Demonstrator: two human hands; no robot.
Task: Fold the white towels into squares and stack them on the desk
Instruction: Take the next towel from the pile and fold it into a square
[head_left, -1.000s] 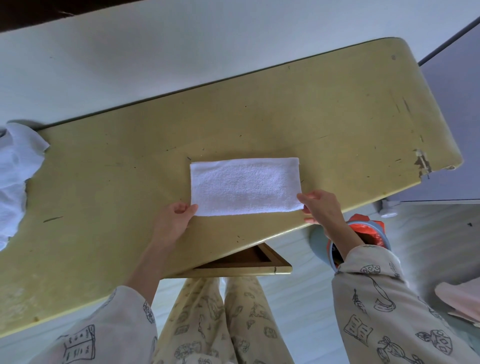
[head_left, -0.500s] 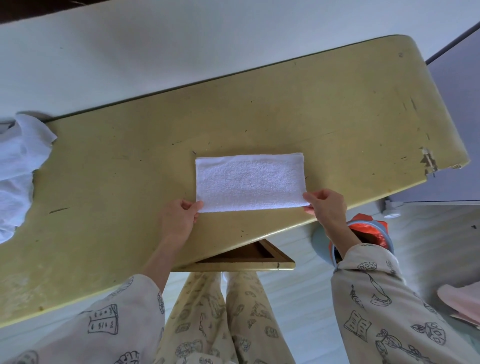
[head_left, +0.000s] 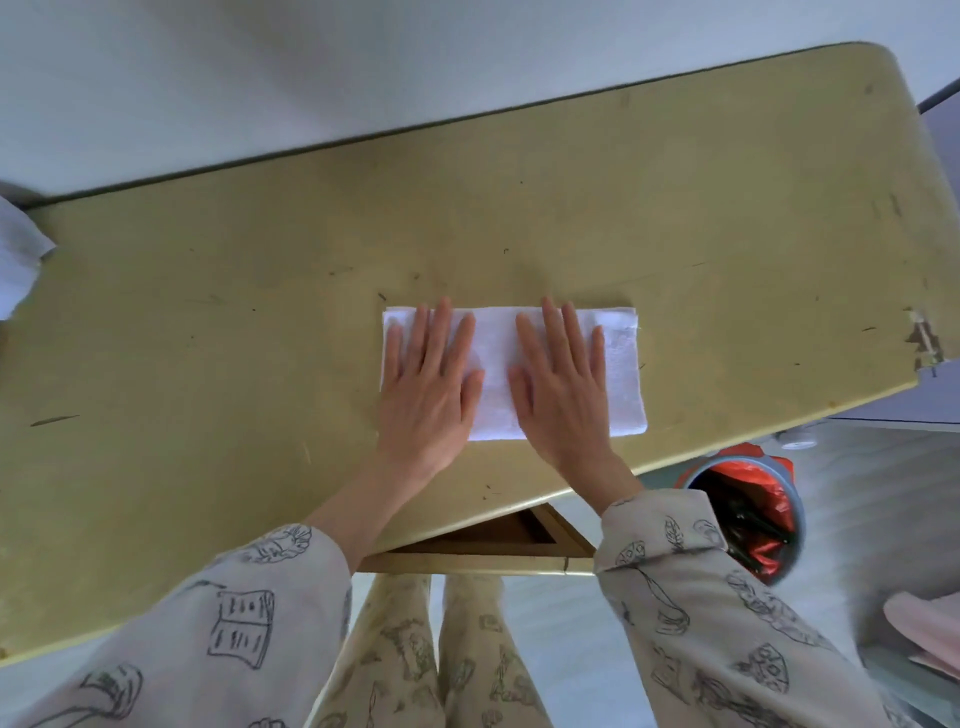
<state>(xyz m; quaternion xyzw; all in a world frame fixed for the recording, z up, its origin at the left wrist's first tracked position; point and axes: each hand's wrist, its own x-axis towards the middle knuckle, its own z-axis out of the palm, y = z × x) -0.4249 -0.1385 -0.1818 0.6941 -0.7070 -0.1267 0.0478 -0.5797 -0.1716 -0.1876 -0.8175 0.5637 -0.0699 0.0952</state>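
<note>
White towel (head_left: 621, 374), folded to a rectangle, lying on the desk (head_left: 208, 322) near its front edge; left hand (head_left: 428, 387) and right hand (head_left: 563, 387) press flat on the towel, fingers straight, neither grip closed; further white cloth (head_left: 18, 260) far left of the towel

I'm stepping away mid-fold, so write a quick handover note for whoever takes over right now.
Left hand and right hand: both flat, fingers straight, pressing on the folded towel.
The towel lies as a long rectangle near the front edge of the desk, not yet a square.
More white cloth sits at the desk's left edge.
Done: folding to a strip.
Left: fold it to a square, fold the rest, stack them.
</note>
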